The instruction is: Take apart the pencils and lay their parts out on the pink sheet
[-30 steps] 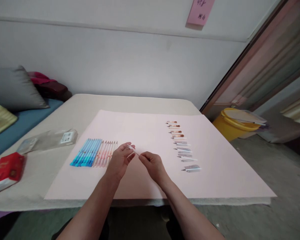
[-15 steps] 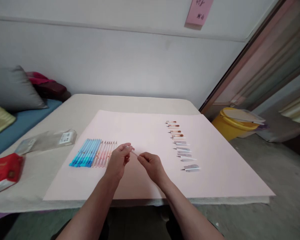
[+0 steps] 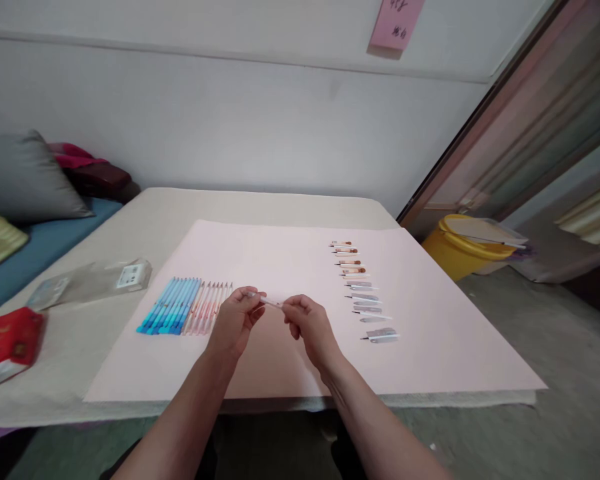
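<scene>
On my feed, the left hand (image 3: 234, 321) has its thumb and fingers closed in a pinch on the left end of a slim, pale pinkish-white pen-like stick (image 3: 271, 301). My right hand (image 3: 310, 325) pinches the right end between thumb and forefinger, its other fingers curled. The stick spans the gap between both hands, above the near middle of a flat, pale pink sheet (image 3: 290, 363). Just left lie pale pink slim pens (image 3: 209, 308); farther left, blue slim pens (image 3: 173, 305).
</scene>
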Tool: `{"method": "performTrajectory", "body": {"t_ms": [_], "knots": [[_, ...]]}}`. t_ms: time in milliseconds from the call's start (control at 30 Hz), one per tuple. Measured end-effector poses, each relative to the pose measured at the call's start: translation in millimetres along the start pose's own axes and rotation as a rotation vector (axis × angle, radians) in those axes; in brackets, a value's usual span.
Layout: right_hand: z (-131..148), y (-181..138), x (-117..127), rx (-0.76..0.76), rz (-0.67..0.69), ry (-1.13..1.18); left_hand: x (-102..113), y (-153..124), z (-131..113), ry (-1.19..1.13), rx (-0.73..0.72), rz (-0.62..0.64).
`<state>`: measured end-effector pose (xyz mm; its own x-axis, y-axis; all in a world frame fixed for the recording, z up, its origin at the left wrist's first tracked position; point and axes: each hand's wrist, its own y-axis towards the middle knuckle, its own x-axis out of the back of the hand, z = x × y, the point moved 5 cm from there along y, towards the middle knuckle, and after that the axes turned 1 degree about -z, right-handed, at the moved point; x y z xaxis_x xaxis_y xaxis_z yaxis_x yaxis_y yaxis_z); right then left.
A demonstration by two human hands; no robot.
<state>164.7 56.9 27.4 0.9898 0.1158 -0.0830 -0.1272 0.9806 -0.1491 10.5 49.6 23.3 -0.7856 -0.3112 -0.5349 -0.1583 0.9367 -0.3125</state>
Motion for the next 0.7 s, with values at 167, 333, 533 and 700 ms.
{"method": "performTrajectory", "body": {"t_ms": [167,333,533,700], "knots": [[-3.1,3.9,7.9,-0.051,-0.056,0.352,-0.1,-0.1,-0.6,0.035,-0.013,-0.040],[-1.9,4.7,9.9,-0.039,-0.076,0.445,2.0,-1.3,2.3,0.133,0.030,-0.116],[2.8,5.1,13.1,0.004,-0.075,0.453,3.8,-3.2,8.6,0.242,0.098,-0.127],[3.0,7.0,17.9,0.010,-0.094,0.423,-5.3,-4.3,7.2,0.135,0.074,-0.051]]}}
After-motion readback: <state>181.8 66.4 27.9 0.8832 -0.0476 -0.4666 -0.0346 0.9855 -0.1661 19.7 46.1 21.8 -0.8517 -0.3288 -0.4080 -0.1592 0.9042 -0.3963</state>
